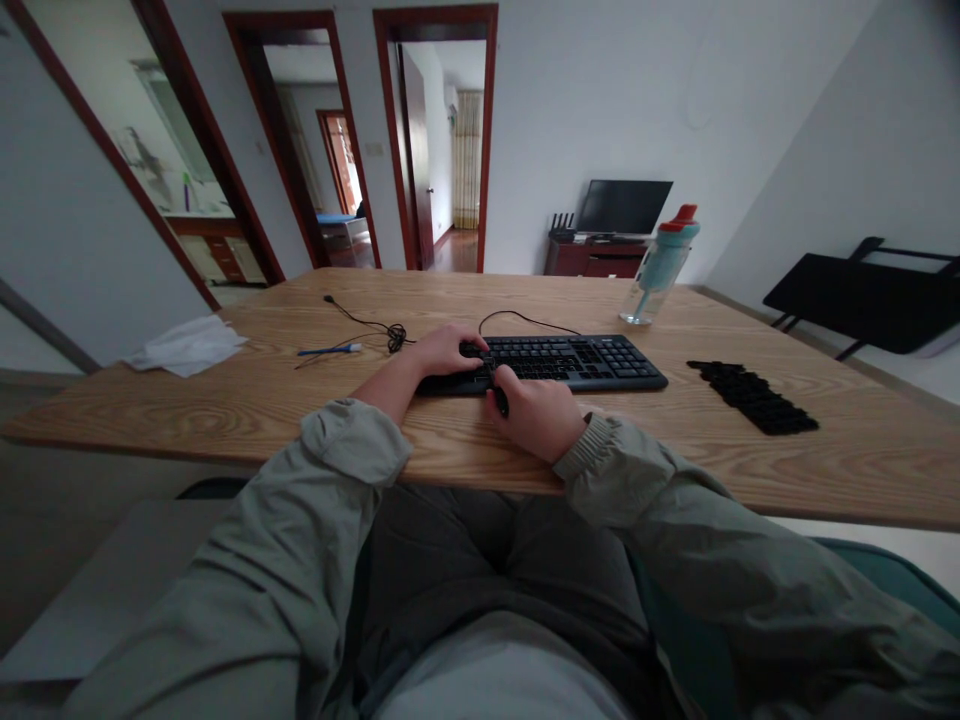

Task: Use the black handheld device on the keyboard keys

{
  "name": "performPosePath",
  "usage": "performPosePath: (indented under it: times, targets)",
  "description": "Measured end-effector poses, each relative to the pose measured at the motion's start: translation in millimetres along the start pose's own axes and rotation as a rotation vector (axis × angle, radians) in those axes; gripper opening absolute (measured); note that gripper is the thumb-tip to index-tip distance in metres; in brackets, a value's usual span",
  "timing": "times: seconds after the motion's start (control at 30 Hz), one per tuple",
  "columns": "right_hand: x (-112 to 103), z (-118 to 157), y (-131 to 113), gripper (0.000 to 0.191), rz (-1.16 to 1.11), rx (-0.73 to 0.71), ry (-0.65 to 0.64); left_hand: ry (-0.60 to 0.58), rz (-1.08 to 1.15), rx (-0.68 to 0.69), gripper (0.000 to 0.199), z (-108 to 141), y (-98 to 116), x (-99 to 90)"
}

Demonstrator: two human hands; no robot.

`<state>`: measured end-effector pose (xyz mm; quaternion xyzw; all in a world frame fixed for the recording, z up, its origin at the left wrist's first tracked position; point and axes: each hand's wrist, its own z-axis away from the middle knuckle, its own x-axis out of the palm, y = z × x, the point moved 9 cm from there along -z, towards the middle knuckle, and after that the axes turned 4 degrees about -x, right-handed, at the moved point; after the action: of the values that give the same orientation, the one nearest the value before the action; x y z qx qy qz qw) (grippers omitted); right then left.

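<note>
A black keyboard (615, 372) lies on the wooden table, some of its keys missing. My left hand (448, 350) rests at its left end, thumb stretched toward the keys and fingers partly hidden at the far edge. Beside it, my right hand (536, 408) is closed around a small dark tool (500, 400) that points at the left part of the keyboard; the tool's tip is too small to make out. Loose black keycaps (754, 398) lie in rows to the right of the keyboard.
Left of the keyboard are a coiled black cable (396, 336), a blue brush-like stick (330, 349) and crumpled white tissue (187, 345). A clear bottle with a red and teal lid (660, 265) stands at the back right. The table's front edge (480, 478) runs below my wrists.
</note>
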<state>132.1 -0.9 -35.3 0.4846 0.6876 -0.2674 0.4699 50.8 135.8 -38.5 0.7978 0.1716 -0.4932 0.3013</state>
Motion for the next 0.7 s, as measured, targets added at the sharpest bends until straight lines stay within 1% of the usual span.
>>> performPosePath:
  times: [0.27, 0.5, 0.6, 0.7]
  targets:
    - [-0.8, 1.7, 5.9, 0.031, 0.034, 0.064, 0.009, 0.014, -0.003, -0.018, 0.033, 0.6, -0.7, -1.1]
    - [2.2, 3.8, -3.5, 0.031, 0.06, 0.079, -0.003, -0.04, -0.011, -0.062, 0.036, 3.0, -0.6, -0.3]
    - [1.7, 1.8, -0.4, 0.03, 0.036, 0.102, -0.004, -0.031, 0.002, -0.037, 0.031, 2.6, 0.4, -0.5]
    - [-3.7, -4.5, 7.7, 0.027, 0.006, 0.12, 0.018, -0.025, 0.004, -0.011, 0.025, 1.2, 0.2, 0.8]
